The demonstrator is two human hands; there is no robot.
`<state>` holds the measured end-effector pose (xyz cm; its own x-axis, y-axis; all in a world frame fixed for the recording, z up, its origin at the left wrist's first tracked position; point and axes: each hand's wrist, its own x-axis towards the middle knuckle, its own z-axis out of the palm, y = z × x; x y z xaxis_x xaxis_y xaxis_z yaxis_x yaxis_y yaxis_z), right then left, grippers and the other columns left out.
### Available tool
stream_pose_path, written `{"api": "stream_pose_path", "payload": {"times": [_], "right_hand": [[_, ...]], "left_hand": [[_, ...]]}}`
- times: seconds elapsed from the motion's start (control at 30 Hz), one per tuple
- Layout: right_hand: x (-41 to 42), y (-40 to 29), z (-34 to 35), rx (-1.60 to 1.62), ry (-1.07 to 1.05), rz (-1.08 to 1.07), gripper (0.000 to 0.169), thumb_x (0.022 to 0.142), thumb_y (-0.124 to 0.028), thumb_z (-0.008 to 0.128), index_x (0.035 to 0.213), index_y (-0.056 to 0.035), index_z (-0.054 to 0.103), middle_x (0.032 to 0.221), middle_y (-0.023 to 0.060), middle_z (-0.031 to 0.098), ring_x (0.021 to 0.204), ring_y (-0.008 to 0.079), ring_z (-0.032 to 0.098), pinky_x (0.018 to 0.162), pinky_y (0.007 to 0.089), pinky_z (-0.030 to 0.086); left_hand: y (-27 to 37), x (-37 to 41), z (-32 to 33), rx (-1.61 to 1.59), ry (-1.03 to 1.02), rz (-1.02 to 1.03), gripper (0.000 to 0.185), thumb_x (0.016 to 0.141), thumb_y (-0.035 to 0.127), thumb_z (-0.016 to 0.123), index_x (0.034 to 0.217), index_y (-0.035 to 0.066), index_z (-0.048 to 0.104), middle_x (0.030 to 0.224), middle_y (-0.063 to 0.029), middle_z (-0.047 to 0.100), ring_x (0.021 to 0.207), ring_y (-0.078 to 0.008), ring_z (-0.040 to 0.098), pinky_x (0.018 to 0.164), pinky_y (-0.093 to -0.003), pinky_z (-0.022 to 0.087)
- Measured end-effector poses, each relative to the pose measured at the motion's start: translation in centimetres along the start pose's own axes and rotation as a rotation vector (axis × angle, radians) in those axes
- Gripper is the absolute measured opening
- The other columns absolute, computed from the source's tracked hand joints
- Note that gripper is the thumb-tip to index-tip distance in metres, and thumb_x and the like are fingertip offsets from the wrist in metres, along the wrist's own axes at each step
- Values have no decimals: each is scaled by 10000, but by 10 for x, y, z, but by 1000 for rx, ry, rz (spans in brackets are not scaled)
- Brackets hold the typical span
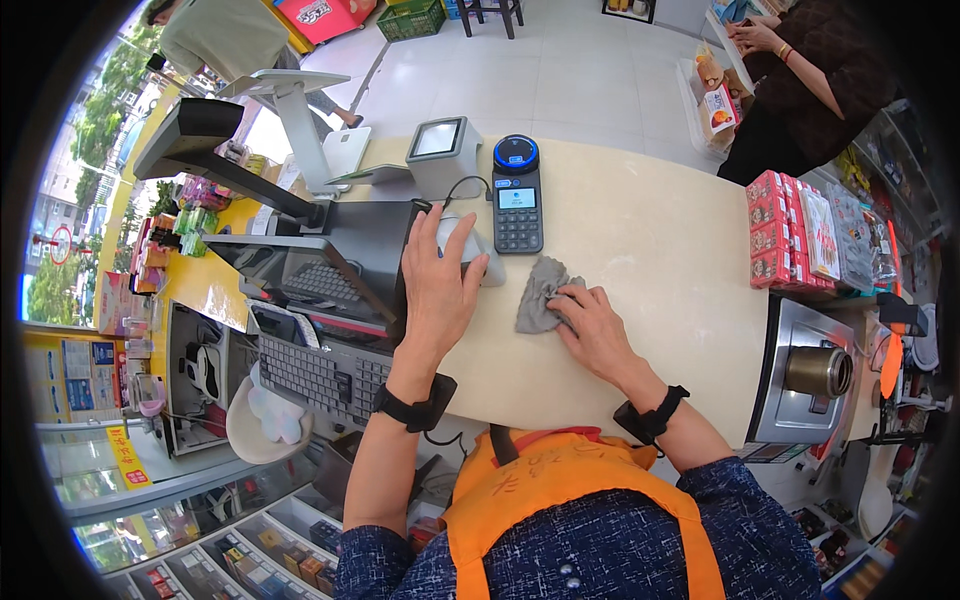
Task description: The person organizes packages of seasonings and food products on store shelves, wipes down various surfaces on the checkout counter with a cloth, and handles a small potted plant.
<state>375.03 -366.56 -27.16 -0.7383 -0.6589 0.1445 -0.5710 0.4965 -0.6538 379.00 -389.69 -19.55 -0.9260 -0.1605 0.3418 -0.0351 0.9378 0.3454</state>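
Note:
On the pale wooden counter (637,225), my right hand (596,330) has its fingers bunched on a crumpled grey cloth (538,300). My left hand (439,289) lies over a grey-white device (489,259), possibly a handheld barcode scanner, which it partly hides. Its fingers are spread, and I see no clear grip around the device. Just beyond the cloth lies a black card payment terminal (518,214) with a lit screen, keypad and blue-ringed round top. Behind my left hand stands a grey scanner box (448,154) with a square window.
A tilted monitor (300,274) and a black keyboard (307,371) crowd the left. Stacked red packs (770,232) stand at the right, above a silver appliance (799,367) holding an open metal flask (817,373). One person (810,82) stands far right, another (217,45) far left.

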Motion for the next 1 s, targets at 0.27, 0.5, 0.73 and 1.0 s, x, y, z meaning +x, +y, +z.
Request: {"api": "stream_pose_path", "payload": {"times": [0.27, 0.5, 0.73, 1.0], "right_hand": [[3, -3, 6, -8, -10, 0, 342, 763, -16, 676, 1093, -88, 626, 1216, 76, 564, 1035, 324, 516, 883, 399, 490], [3, -7, 11, -74, -47, -25, 327, 757, -18, 679, 1073, -80, 619, 1200, 88, 561, 1041, 337, 504, 915, 405, 452], [8, -9, 10, -125, -79, -37, 330, 753, -20, 673, 1070, -78, 601, 1161, 95, 558, 1033, 345, 504, 913, 414, 447], [3, -15, 14, -215, -78, -33, 348, 762, -35, 661, 1097, -83, 582, 1202, 111, 536, 1049, 370, 499, 909, 435, 452]], "left_hand": [[1, -79, -46, -144, 135, -62, 404, 905, 53, 597, 1304, 36, 537, 1387, -183, 459, 1331, -372, 390, 1104, -443, 301], [-71, -228, -55, 138, 288, -530, 224, 922, 118, 584, 1128, 35, 605, 1178, -151, 522, 1130, -330, 480, 979, -444, 340], [-91, -262, -47, 353, 297, -668, 339, 944, 185, 578, 1271, 93, 592, 1381, -178, 419, 1331, -364, 327, 1087, -496, 217], [-114, -279, -31, 375, 329, -730, 261, 938, 209, 587, 1164, 99, 654, 1437, -171, 377, 1381, -369, 274, 1081, -600, 192]]}}
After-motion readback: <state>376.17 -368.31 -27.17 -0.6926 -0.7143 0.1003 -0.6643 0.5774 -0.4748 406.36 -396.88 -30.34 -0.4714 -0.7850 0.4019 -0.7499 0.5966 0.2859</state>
